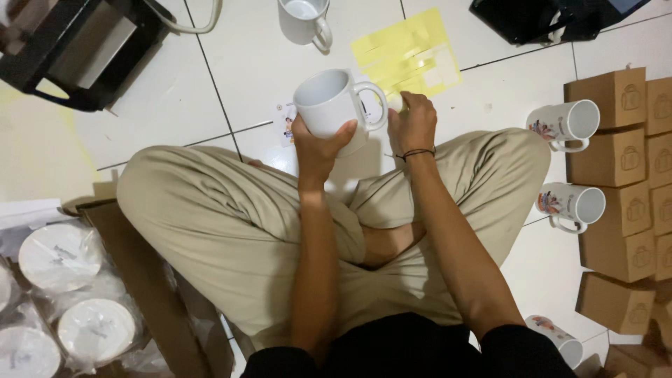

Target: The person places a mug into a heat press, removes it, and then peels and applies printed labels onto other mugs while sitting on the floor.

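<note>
I sit cross-legged on a white tiled floor. My left hand grips a plain white mug from below, its opening tilted up and to the left, its handle to the right. My right hand is closed just right of the handle, with something small and pale pinched at its fingertips; what it is I cannot tell. A small printed sheet lies on the floor behind the mug, partly hidden.
A yellow sheet lies ahead, a second white mug beyond it. Printed mugs and stacked brown boxes are at right. A black machine sits far left. An open carton of wrapped mugs stands at left.
</note>
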